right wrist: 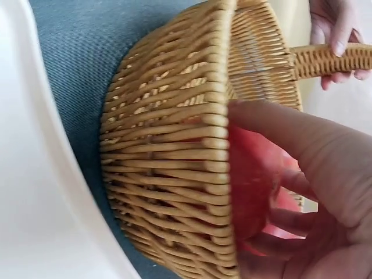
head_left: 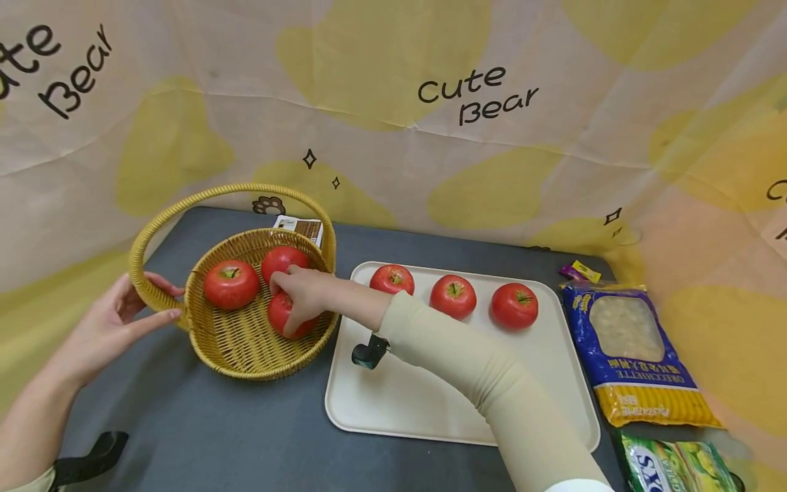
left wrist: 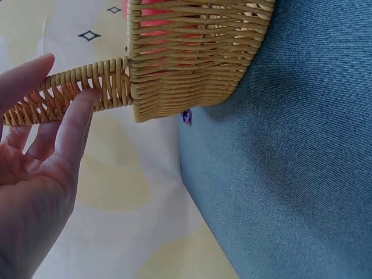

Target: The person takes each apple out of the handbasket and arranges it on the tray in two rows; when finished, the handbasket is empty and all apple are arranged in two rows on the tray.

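Observation:
My left hand [head_left: 113,328] holds the yellow wicker basket's handle [left wrist: 107,78] near its lower left end, thumb on one side and fingers on the other. Inside the basket [head_left: 236,352] my right hand [head_left: 312,292] reaches over the right rim and grips a red apple [head_left: 279,313]. In the right wrist view that apple [right wrist: 253,174] is just inside the woven wall, partly covered by the fingers. Two more apples lie in the basket, one at the left [head_left: 231,285] and one at the back [head_left: 284,261].
On the white tray [head_left: 418,410] right of the basket, three apples [head_left: 514,306] stand in a row along the back. Further right lie a blue and yellow pasta bag [head_left: 645,376], a green packet [head_left: 676,465] and small wrapped sweets [head_left: 581,271]. Behind the basket is a small box [head_left: 301,227].

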### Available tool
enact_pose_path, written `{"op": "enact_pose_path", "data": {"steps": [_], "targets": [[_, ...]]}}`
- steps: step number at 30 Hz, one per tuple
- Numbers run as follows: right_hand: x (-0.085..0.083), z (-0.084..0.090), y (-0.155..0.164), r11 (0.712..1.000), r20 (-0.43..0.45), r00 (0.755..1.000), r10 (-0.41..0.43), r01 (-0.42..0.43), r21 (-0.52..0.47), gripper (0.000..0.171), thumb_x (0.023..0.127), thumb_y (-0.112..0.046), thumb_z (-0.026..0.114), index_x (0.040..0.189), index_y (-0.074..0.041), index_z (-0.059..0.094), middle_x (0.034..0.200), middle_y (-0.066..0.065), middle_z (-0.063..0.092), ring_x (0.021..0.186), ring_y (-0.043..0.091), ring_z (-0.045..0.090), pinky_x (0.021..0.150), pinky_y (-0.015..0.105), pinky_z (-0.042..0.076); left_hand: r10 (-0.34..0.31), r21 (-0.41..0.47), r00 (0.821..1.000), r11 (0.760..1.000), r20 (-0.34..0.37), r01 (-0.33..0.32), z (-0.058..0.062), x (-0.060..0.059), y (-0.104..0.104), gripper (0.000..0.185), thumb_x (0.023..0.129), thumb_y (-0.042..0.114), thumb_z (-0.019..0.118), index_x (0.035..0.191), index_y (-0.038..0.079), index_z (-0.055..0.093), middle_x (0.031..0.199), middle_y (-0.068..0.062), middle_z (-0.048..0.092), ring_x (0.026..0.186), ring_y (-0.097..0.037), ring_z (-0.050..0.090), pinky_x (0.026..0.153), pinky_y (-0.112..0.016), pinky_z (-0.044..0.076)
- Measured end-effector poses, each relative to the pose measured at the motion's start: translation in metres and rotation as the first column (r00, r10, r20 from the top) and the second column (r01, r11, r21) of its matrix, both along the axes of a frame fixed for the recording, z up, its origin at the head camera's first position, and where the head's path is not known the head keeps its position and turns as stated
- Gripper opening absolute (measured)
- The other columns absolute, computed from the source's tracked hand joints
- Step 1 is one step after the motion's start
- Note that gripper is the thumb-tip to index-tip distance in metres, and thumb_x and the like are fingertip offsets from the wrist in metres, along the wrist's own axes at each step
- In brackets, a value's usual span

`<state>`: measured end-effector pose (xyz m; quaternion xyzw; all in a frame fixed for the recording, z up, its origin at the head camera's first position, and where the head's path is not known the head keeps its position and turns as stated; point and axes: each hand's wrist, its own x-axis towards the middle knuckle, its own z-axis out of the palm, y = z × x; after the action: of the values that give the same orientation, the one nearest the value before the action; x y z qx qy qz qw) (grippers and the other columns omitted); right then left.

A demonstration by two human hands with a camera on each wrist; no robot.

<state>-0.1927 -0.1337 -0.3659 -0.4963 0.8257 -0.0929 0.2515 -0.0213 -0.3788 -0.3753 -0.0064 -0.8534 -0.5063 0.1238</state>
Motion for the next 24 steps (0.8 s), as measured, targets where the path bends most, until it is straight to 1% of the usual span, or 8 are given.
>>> {"op": "enact_pose_path", "data": {"steps": [5, 11, 15, 17, 19, 22, 24], "targets": [[0.002, -0.006, 0.001, 1.0, -0.007, 1.0, -0.027, 0.027, 0.011, 0.071, 0.068, -0.035, 0.088, 0.119, -0.024, 0.041, 0.111, -0.002, 0.048, 0.099, 0.012, 0.05, 0.077, 0.022, 0.047, -0.005, 0.01, 1.0, 1.0, 0.003, 0.005, -0.001, -0.001, 0.001, 0.04, 0.085, -0.013, 0.066, 0.119, -0.003, 0.047, 0.108, -0.005, 0.063, 0.101, -0.006, 0.061, 0.081, -0.009, 0.045], [0.0, -0.012, 0.007, 0.999, -0.063, 0.997, 0.037, -0.039, -0.023, 0.072, 0.072, -0.038, 0.084, 0.131, -0.016, 0.047, 0.12, 0.002, 0.048, 0.103, 0.013, 0.05, 0.082, 0.021, 0.046, -0.006, 0.009, 1.0, 1.0, -0.001, 0.006, -0.001, -0.001, 0.002, 0.04, 0.085, -0.013, 0.066, 0.119, -0.004, 0.047, 0.107, -0.005, 0.063, 0.101, -0.006, 0.061, 0.081, -0.009, 0.045], [-0.001, -0.015, 0.013, 0.995, -0.069, 0.996, 0.056, -0.061, -0.075, 0.071, 0.075, -0.039, 0.08, 0.133, -0.013, 0.05, 0.126, 0.006, 0.046, 0.108, 0.013, 0.049, 0.085, 0.022, 0.045, -0.006, 0.011, 1.0, 1.0, -0.002, 0.006, -0.001, -0.001, 0.001, 0.04, 0.085, -0.013, 0.066, 0.119, -0.004, 0.047, 0.107, -0.005, 0.063, 0.101, -0.005, 0.061, 0.081, -0.009, 0.045], [0.0, -0.015, 0.018, 0.99, -0.047, 0.998, 0.046, -0.052, -0.128, 0.071, 0.075, -0.04, 0.079, 0.134, -0.013, 0.049, 0.129, 0.007, 0.045, 0.111, 0.014, 0.047, 0.087, 0.022, 0.045, -0.002, 0.002, 1.0, 1.0, 0.001, 0.002, -0.001, -0.001, 0.001, 0.04, 0.085, -0.013, 0.066, 0.119, -0.003, 0.047, 0.107, -0.004, 0.063, 0.101, -0.004, 0.061, 0.081, -0.009, 0.045], [0.001, -0.014, 0.023, 0.978, 0.005, 1.0, 0.024, -0.022, -0.206, 0.071, 0.075, -0.04, 0.079, 0.134, -0.015, 0.047, 0.13, 0.006, 0.045, 0.113, 0.014, 0.046, 0.087, 0.022, 0.044, 0.003, -0.005, 1.0, 1.0, 0.003, -0.003, -0.002, -0.001, 0.0, 0.041, 0.085, -0.012, 0.066, 0.12, -0.001, 0.048, 0.107, -0.004, 0.062, 0.101, -0.004, 0.061, 0.081, -0.009, 0.044], [0.004, -0.012, 0.033, 0.939, 0.111, 0.994, -0.017, 0.054, -0.338, 0.073, 0.074, -0.039, 0.081, 0.134, -0.018, 0.045, 0.129, 0.003, 0.047, 0.113, 0.012, 0.046, 0.085, 0.021, 0.046, 0.007, -0.013, 1.0, 1.0, 0.004, -0.007, -0.002, -0.001, 0.0, 0.041, 0.085, -0.012, 0.066, 0.12, 0.001, 0.048, 0.108, -0.004, 0.062, 0.102, -0.004, 0.061, 0.081, -0.008, 0.044], [0.006, -0.01, 0.041, 0.904, 0.191, 0.98, -0.049, 0.124, -0.408, 0.074, 0.073, -0.038, 0.082, 0.134, -0.021, 0.043, 0.126, -0.001, 0.049, 0.11, 0.009, 0.049, 0.083, 0.02, 0.047, 0.009, -0.014, 1.0, 1.0, 0.003, -0.009, -0.002, -0.001, 0.0, 0.041, 0.086, -0.012, 0.066, 0.12, 0.0, 0.048, 0.108, -0.004, 0.062, 0.102, -0.004, 0.061, 0.081, -0.008, 0.044]]}}
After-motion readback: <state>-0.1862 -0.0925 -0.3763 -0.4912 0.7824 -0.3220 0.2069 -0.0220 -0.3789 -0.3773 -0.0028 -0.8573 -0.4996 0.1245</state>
